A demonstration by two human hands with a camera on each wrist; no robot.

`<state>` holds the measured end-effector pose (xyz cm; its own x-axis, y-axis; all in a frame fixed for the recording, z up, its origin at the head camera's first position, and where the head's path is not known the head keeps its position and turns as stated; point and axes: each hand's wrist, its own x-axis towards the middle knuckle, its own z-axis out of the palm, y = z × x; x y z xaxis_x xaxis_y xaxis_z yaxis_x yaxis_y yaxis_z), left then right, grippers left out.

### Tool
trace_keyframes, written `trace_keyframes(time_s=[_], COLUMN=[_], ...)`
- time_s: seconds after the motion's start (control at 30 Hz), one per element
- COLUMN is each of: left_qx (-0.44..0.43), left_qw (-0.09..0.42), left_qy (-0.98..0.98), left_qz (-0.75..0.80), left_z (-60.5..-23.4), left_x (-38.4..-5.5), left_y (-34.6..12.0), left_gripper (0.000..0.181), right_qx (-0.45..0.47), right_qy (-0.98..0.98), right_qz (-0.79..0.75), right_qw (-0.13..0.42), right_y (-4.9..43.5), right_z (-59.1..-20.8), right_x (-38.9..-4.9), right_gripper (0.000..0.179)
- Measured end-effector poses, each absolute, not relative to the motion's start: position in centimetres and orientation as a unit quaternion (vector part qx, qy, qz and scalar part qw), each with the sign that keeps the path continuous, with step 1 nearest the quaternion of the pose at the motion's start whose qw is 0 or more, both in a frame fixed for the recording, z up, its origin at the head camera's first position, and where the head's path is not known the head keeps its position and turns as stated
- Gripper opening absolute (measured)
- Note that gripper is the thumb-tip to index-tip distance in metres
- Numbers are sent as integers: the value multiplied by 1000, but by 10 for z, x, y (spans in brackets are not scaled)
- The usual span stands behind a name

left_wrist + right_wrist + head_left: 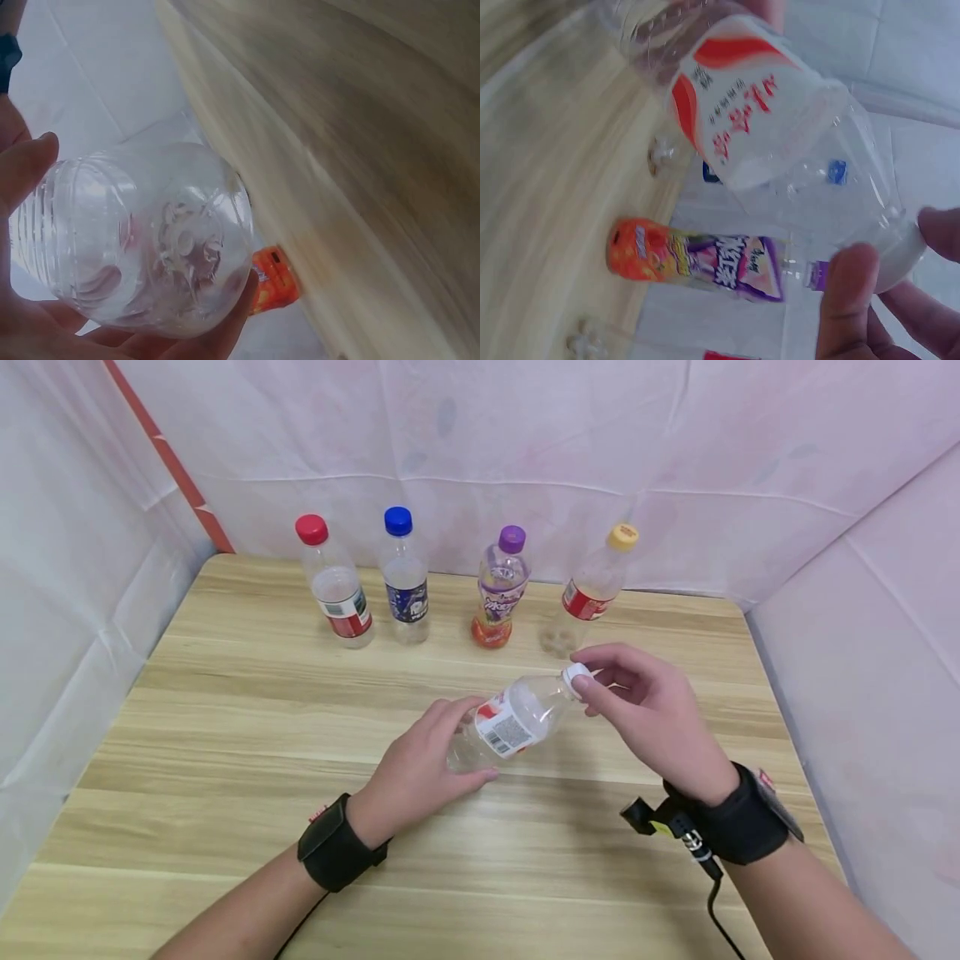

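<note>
A clear plastic bottle point(534, 706) with a white, red-marked label is held tilted above the table, its neck toward the upper right. My left hand point(423, 767) grips it round the lower body, thumb on the near side. At the other end, my right hand point(651, 714) pinches the white cap point(576, 677) between thumb and fingers. The cap sits on the bottle's neck. In the left wrist view the bottle's ridged base point(187, 240) faces the camera. The right wrist view shows the label point(739, 105) and the thumb and fingers at the cap point(896, 259).
Along the table's back stand several capped bottles: a red-capped one point(343, 597), a blue-capped one point(407, 589), a purple-capped one point(501, 593) and a yellow-capped one point(588, 597). The yellow-capped bottle is closest to the right hand. White sheeting point(480, 452) encloses the wooden table point(247, 727).
</note>
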<state>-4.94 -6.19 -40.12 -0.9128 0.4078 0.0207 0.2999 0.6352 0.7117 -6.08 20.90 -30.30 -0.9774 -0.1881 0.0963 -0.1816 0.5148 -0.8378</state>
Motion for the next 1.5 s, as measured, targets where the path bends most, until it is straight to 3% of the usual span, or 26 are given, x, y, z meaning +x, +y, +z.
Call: trace_keyframes(time_s=[0.17, 0.57, 0.9, 1.27, 1.5], left_qx=[204, 221, 218, 226, 236], left_qw=[47, 37, 119, 84, 46], left_qy=[910, 909, 894, 915, 921], left_qz=[357, 351, 373, 322, 306], left_z=[-401, -397, -397, -399, -399], left_x=[-49, -47, -48, -46, -45], left_y=[-63, -69, -72, -71, -70], left_gripper=[90, 89, 87, 88, 89], right_qx=[-141, -214, -281, -209, -184], right_qy=[908, 898, 884, 912, 926], right_qz=[-395, -379, -366, -353, -329], right_qw=[-15, -64, -74, -16, 0], right_y=[208, 208, 213, 214, 212], right_z=[-296, -298, -300, -298, -298], right_x=[-61, -63, -65, -63, -63], right_gripper=[24, 19, 32, 42, 25])
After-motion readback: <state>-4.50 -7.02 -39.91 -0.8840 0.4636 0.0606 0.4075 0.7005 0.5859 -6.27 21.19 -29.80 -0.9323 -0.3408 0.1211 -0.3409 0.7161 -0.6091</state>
